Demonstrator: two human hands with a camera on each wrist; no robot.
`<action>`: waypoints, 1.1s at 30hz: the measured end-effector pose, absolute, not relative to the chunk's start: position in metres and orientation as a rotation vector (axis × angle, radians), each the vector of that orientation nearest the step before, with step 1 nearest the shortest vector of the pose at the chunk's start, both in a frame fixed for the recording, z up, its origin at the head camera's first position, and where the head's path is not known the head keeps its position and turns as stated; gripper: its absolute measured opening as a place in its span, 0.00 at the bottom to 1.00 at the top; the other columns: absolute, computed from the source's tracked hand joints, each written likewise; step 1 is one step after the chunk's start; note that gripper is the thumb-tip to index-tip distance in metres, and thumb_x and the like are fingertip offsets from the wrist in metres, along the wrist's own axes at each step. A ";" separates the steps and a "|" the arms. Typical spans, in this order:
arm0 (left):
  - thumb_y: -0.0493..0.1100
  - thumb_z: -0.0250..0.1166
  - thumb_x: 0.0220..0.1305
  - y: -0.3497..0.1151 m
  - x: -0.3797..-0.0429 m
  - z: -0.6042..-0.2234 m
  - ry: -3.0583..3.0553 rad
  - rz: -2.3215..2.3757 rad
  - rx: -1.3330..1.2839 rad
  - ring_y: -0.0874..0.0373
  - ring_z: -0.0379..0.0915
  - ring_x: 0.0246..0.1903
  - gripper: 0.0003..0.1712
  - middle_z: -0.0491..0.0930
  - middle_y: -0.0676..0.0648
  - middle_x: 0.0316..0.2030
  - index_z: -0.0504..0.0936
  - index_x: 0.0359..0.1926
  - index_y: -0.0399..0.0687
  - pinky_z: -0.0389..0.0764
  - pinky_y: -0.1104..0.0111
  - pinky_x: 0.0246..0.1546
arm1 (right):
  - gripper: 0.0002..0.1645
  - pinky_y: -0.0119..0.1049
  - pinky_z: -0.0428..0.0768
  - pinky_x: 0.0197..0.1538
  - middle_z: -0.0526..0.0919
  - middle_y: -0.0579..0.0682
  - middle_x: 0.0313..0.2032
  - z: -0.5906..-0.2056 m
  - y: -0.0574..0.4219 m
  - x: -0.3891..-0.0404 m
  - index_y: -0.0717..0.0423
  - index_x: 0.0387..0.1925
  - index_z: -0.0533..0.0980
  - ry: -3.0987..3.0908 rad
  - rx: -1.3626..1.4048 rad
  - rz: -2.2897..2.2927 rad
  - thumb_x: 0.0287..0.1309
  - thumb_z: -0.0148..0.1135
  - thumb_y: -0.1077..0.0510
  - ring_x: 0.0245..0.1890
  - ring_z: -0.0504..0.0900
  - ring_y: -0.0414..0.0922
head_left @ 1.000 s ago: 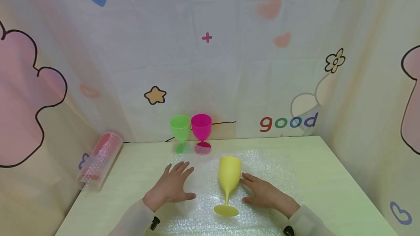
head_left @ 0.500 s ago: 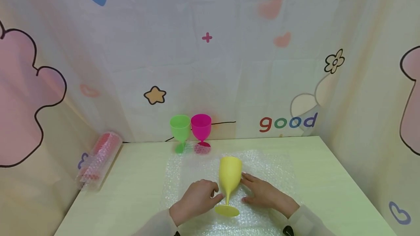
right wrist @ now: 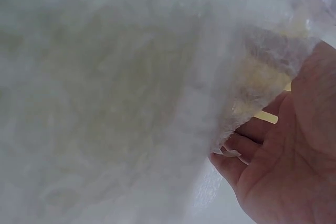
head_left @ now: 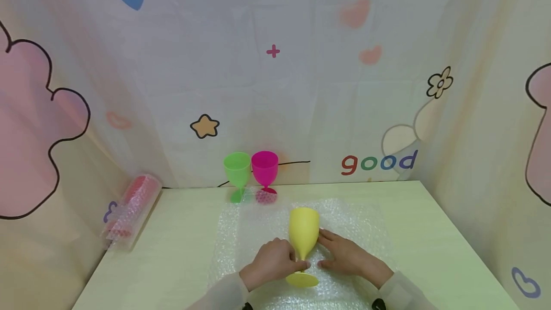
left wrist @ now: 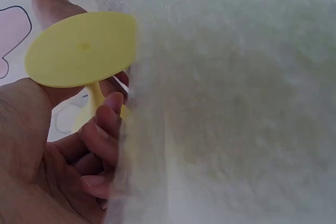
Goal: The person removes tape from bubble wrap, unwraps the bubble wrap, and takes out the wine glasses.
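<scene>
A yellow plastic goblet [head_left: 304,228] is over the sheet of bubble wrap [head_left: 267,291], its foot nearest me and its bowl pointing away. My left hand [head_left: 275,260] grips its stem, the thumb crossing in front. In the left wrist view, curled fingers surround the stem just past the round foot [left wrist: 79,51]. My right hand [head_left: 346,252] rests on the wrap at the goblet's right, fingers loosely extended with fingertips right at the bowl. Blurred bubble wrap [right wrist: 115,98] fills most of the right wrist view and hides part of that hand's fingers.
A green goblet [head_left: 237,169] and a magenta goblet [head_left: 264,167] stand at the table's back edge, their bases partly behind the wrap. At the left edge lies a bubble-wrapped red bundle [head_left: 133,207]. A printed curtain [head_left: 275,90] hangs behind the table.
My left hand has moved right from the wrap, its spread fingers curling around the goblet's stem. The goblet has shifted slightly right; my right hand has stayed in place.
</scene>
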State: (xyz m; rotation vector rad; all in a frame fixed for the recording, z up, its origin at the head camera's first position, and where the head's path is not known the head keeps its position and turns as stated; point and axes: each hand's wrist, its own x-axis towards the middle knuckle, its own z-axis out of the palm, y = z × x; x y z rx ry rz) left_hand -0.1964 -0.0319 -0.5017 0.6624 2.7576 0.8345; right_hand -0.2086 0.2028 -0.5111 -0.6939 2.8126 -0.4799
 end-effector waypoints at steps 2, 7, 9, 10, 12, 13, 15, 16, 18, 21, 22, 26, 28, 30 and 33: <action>0.63 0.68 0.55 -0.030 -0.197 -0.503 2.741 0.861 0.677 0.68 0.58 0.12 0.25 0.66 0.62 0.08 0.78 0.10 0.57 0.59 0.73 0.12 | 0.47 0.56 0.71 0.66 0.61 0.54 0.74 -0.511 0.203 -0.209 0.48 0.73 0.61 2.816 -0.696 -0.474 0.57 0.67 0.41 0.70 0.66 0.58; 0.55 0.69 0.55 -0.023 -0.198 -0.507 2.696 0.944 0.681 0.69 0.56 0.12 0.21 0.64 0.64 0.08 0.79 0.10 0.55 0.57 0.75 0.12 | 0.45 0.55 0.71 0.66 0.62 0.54 0.73 -0.512 0.202 -0.210 0.50 0.72 0.64 2.814 -0.693 -0.481 0.57 0.68 0.42 0.70 0.68 0.57; 0.51 0.70 0.54 -0.021 -0.197 -0.508 2.681 0.986 0.661 0.69 0.56 0.11 0.20 0.64 0.64 0.08 0.78 0.10 0.54 0.56 0.76 0.12 | 0.44 0.55 0.71 0.66 0.62 0.55 0.73 -0.512 0.202 -0.210 0.50 0.71 0.65 2.808 -0.685 -0.491 0.56 0.68 0.42 0.69 0.68 0.57; 0.50 0.70 0.53 -0.020 -0.197 -0.508 2.676 1.004 0.656 0.70 0.56 0.11 0.19 0.64 0.64 0.07 0.78 0.10 0.53 0.56 0.77 0.12 | 0.44 0.55 0.71 0.66 0.62 0.55 0.73 -0.512 0.202 -0.210 0.50 0.71 0.65 2.803 -0.677 -0.495 0.56 0.68 0.42 0.69 0.68 0.57; 0.48 0.69 0.53 -0.020 -0.195 -0.508 2.665 1.036 0.647 0.70 0.55 0.10 0.19 0.63 0.64 0.07 0.77 0.09 0.52 0.55 0.78 0.11 | 0.44 0.55 0.71 0.66 0.62 0.55 0.73 -0.512 0.201 -0.210 0.49 0.71 0.65 2.795 -0.665 -0.496 0.56 0.68 0.42 0.70 0.68 0.57; 0.47 0.69 0.52 -0.019 -0.195 -0.508 2.664 1.050 0.645 0.71 0.55 0.09 0.18 0.63 0.64 0.07 0.77 0.09 0.52 0.55 0.78 0.11 | 0.44 0.55 0.71 0.66 0.62 0.55 0.74 -0.512 0.201 -0.210 0.49 0.71 0.65 2.795 -0.663 -0.494 0.56 0.68 0.41 0.70 0.68 0.57; 0.45 0.68 0.51 -0.020 -0.193 -0.506 2.660 1.075 0.649 0.71 0.54 0.09 0.18 0.63 0.64 0.07 0.77 0.09 0.51 0.55 0.78 0.11 | 0.45 0.55 0.71 0.66 0.62 0.54 0.74 -0.512 0.202 -0.210 0.49 0.72 0.64 2.796 -0.666 -0.490 0.56 0.68 0.41 0.70 0.68 0.57; 0.45 0.68 0.51 -0.020 -0.192 -0.506 2.664 1.082 0.655 0.72 0.54 0.09 0.18 0.63 0.64 0.07 0.77 0.09 0.51 0.55 0.78 0.11 | 0.45 0.55 0.72 0.66 0.62 0.54 0.74 -0.512 0.202 -0.210 0.49 0.72 0.63 2.798 -0.671 -0.488 0.56 0.68 0.41 0.70 0.68 0.57; 0.44 0.67 0.51 -0.021 -0.191 -0.505 2.675 1.091 0.669 0.72 0.54 0.09 0.18 0.63 0.64 0.07 0.76 0.08 0.51 0.55 0.79 0.11 | 0.46 0.55 0.72 0.65 0.62 0.54 0.74 -0.512 0.203 -0.209 0.49 0.73 0.62 2.806 -0.692 -0.485 0.57 0.68 0.41 0.69 0.68 0.57; 0.44 0.67 0.53 -0.023 -0.190 -0.502 2.695 1.109 0.700 0.72 0.54 0.09 0.19 0.63 0.64 0.07 0.75 0.09 0.51 0.56 0.79 0.10 | 0.46 0.55 0.72 0.65 0.62 0.54 0.74 -0.512 0.203 -0.209 0.49 0.73 0.62 2.813 -0.712 -0.480 0.57 0.67 0.41 0.69 0.68 0.57; 0.44 0.66 0.55 -0.024 -0.190 -0.501 2.704 1.113 0.706 0.72 0.54 0.09 0.20 0.63 0.64 0.07 0.75 0.09 0.51 0.56 0.79 0.11 | 0.45 0.56 0.72 0.65 0.62 0.55 0.74 -0.512 0.203 -0.209 0.50 0.72 0.63 2.813 -0.713 -0.478 0.57 0.67 0.41 0.69 0.68 0.57; 0.44 0.66 0.58 -0.027 -0.193 -0.491 2.737 1.135 0.724 0.72 0.55 0.09 0.21 0.65 0.63 0.08 0.76 0.09 0.51 0.57 0.79 0.11 | 0.42 0.55 0.71 0.66 0.62 0.55 0.73 -0.513 0.202 -0.210 0.51 0.69 0.67 2.802 -0.681 -0.471 0.57 0.67 0.41 0.70 0.67 0.56; 0.45 0.66 0.59 -0.030 -0.194 -0.485 2.752 1.139 0.730 0.73 0.57 0.09 0.21 0.67 0.63 0.08 0.77 0.10 0.51 0.58 0.79 0.11 | 0.41 0.55 0.70 0.67 0.63 0.55 0.73 -0.513 0.202 -0.210 0.51 0.68 0.68 2.797 -0.663 -0.461 0.57 0.67 0.41 0.71 0.66 0.55; 0.44 0.66 0.60 -0.033 -0.195 -0.479 2.756 1.148 0.735 0.73 0.59 0.10 0.20 0.69 0.63 0.09 0.78 0.11 0.50 0.60 0.79 0.12 | 0.41 0.55 0.70 0.68 0.62 0.55 0.73 -0.513 0.201 -0.211 0.50 0.69 0.68 2.792 -0.646 -0.451 0.57 0.67 0.40 0.72 0.65 0.55; 0.43 0.67 0.60 -0.036 -0.195 -0.469 2.752 1.162 0.742 0.72 0.62 0.11 0.18 0.72 0.61 0.10 0.81 0.13 0.47 0.63 0.79 0.13 | 0.42 0.55 0.69 0.68 0.62 0.54 0.74 -0.512 0.201 -0.211 0.49 0.69 0.67 2.787 -0.634 -0.436 0.57 0.67 0.40 0.72 0.64 0.54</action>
